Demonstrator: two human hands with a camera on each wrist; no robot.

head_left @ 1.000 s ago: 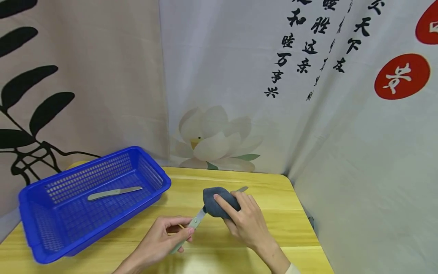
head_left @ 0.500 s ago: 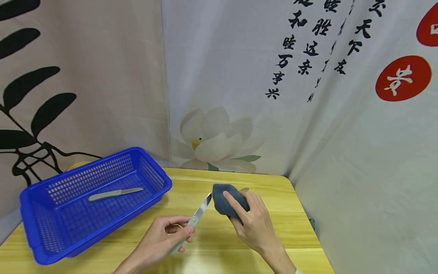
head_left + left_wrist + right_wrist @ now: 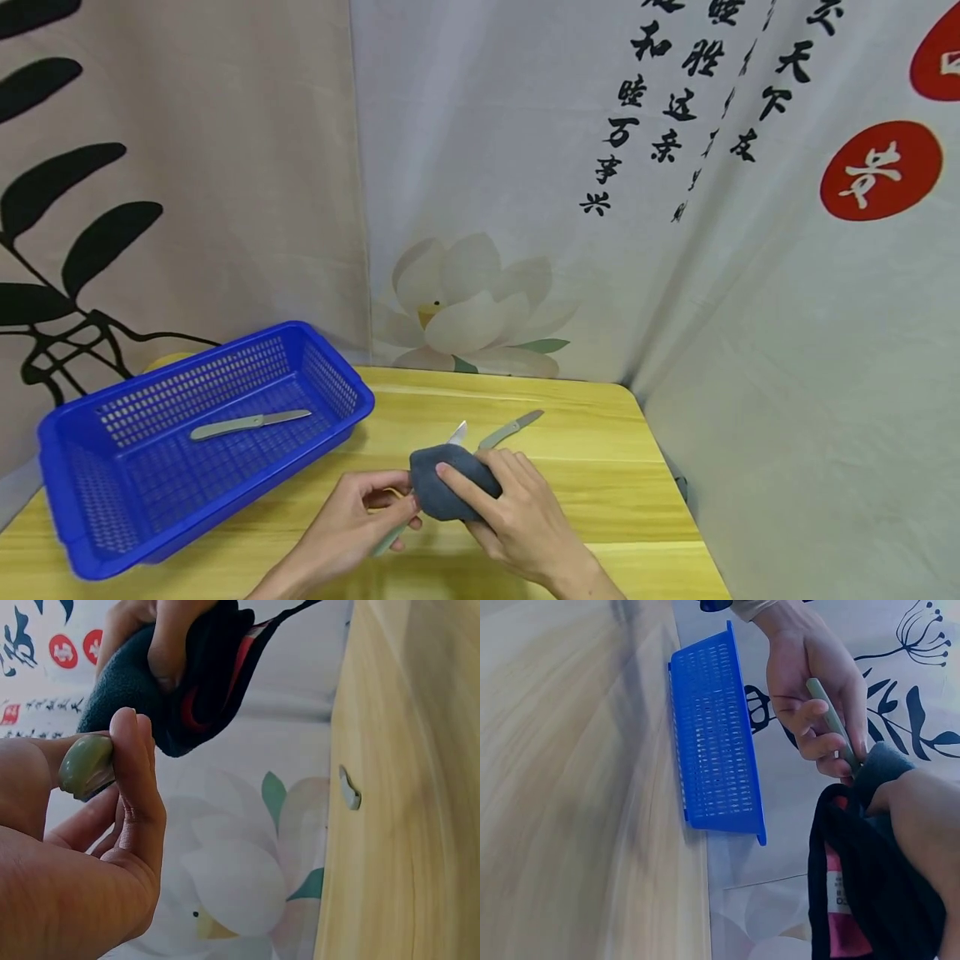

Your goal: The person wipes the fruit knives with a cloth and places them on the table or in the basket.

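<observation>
In the head view my left hand [image 3: 356, 517] pinches the pale green handle of a small knife [image 3: 389, 542] between thumb and fingers. My right hand [image 3: 525, 521] grips a grey-blue cloth [image 3: 450, 483], folded over the knife's blade close to the left fingers. Only the blade's tip shows beyond the cloth's far side. Black edging and a pink-red label on the cloth [image 3: 885, 892] appear in the right wrist view. Another green-handled knife [image 3: 510, 430] lies on the table just past the right hand.
To the left, a blue perforated basket [image 3: 322, 383] stands on the yellow wood-grain table [image 3: 600, 492], with a third knife [image 3: 251, 424] lying inside it. Printed curtains [image 3: 487, 167] hang behind and to the right of the table.
The cloth came off the blade tip to the right, then moved back left and down over the blade toward the handle. The table knife, partly hidden before, now shows. My left hand stays put.
</observation>
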